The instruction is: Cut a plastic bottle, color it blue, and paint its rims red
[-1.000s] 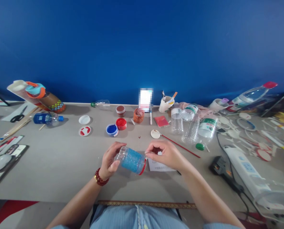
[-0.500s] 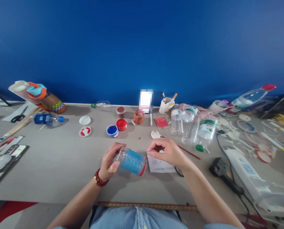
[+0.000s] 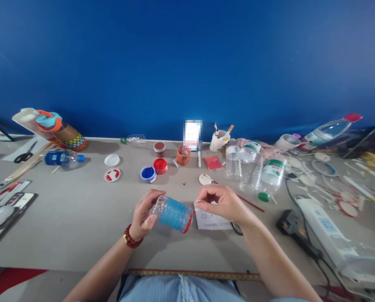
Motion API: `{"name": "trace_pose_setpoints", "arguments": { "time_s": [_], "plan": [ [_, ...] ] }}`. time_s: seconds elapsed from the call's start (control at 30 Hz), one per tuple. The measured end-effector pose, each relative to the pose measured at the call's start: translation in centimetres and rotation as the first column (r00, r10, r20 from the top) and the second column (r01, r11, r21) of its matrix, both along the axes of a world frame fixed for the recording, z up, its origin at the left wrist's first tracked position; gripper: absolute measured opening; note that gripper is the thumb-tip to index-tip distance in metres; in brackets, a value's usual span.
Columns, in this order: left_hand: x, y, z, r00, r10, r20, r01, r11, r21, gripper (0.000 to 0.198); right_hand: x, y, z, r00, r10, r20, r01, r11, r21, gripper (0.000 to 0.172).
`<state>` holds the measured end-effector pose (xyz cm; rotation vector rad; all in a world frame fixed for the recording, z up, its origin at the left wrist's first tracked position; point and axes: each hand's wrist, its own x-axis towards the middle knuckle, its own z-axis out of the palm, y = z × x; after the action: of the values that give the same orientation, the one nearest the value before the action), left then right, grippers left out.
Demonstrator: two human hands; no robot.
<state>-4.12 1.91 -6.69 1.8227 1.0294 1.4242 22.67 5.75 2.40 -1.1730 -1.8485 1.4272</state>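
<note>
My left hand is wrapped round the end of a cut clear plastic bottle, which lies tilted above the table. Blue covers the bottle's middle, and a red band runs round its right end. My right hand is pinched close to that red end, thumb against fingertips; whatever is between them is too small to make out. Below the right hand lies a white paper with a small drawn face and print. A red-handled brush rests behind my right wrist.
Open jars of blue paint and red paint stand ahead, beside an orange jar. Several clear bottles are at the right. A glue gun and a power strip lie farther right. Scissors lie at far left.
Both hands and the bottle stay almost in place. The view has shifted very slightly, and little else differs.
</note>
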Motion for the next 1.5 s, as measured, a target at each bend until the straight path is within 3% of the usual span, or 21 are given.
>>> {"name": "trace_pose_setpoints", "arguments": {
  "time_s": [0.13, 0.27, 0.43, 0.53, 0.63, 0.7, 0.9, 1.13, 1.4, 1.5],
  "plan": [
    [0.0, 0.0, 0.1, 1.000, -0.003, -0.005, 0.003, 1.000, 0.004, 0.057, -0.2, -0.1, -0.1, 0.999, 0.045, 0.011, -0.045, 0.999, 0.005, 0.010],
    [-0.1, 0.0, 0.0, 1.000, 0.003, -0.008, -0.003, 1.000, 0.011, 0.055, -0.2, 0.4, -1.0, 0.996, -0.050, 0.073, 0.046, 0.997, 0.062, 0.008],
    [-0.2, 0.1, -0.4, 1.000, 0.002, -0.014, -0.002, 1.000, 0.011, 0.055, -0.1, 0.6, -1.3, 0.999, -0.023, -0.023, 0.023, 0.999, -0.031, 0.011],
    [-0.3, 0.1, -0.5, 1.000, 0.006, -0.023, -0.006, 1.000, 0.004, 0.054, -0.4, 0.8, -1.5, 1.000, -0.007, -0.001, 0.007, 1.000, -0.016, 0.012],
    [-0.3, 0.0, -0.6, 1.000, 0.013, -0.021, -0.014, 1.000, -0.012, 0.054, -0.3, 1.3, -2.0, 0.992, -0.107, 0.061, 0.104, 0.993, 0.056, 0.011],
    [-0.3, 0.1, -0.6, 1.000, 0.017, -0.006, -0.017, 1.000, -0.015, 0.053, 0.0, 1.7, -2.3, 0.982, -0.186, 0.020, 0.185, 0.981, 0.062, 0.013],
    [-0.2, 0.3, -1.1, 0.995, -0.001, 0.099, 0.004, 1.000, -0.030, 0.052, 0.7, 1.4, -2.0, 0.939, -0.301, -0.165, 0.296, 0.954, -0.055, 0.022],
    [-0.2, 0.3, -2.0, 0.991, -0.002, 0.136, 0.005, 1.000, -0.021, 0.052, 0.6, 0.9, -1.8, 0.929, -0.306, -0.207, 0.270, 0.945, -0.184, 0.028],
    [-0.4, 0.5, -2.0, 0.996, -0.022, 0.092, 0.021, 1.000, 0.003, 0.053, 0.5, 1.4, -1.5, 0.937, -0.257, -0.236, 0.238, 0.965, -0.106, 0.023],
    [-0.3, 0.2, -2.2, 0.979, 0.033, 0.200, -0.023, 0.998, -0.052, 0.052, 0.1, 2.0, -1.1, 0.941, -0.267, -0.208, 0.269, 0.963, -0.021, 0.020]
  ]
}}
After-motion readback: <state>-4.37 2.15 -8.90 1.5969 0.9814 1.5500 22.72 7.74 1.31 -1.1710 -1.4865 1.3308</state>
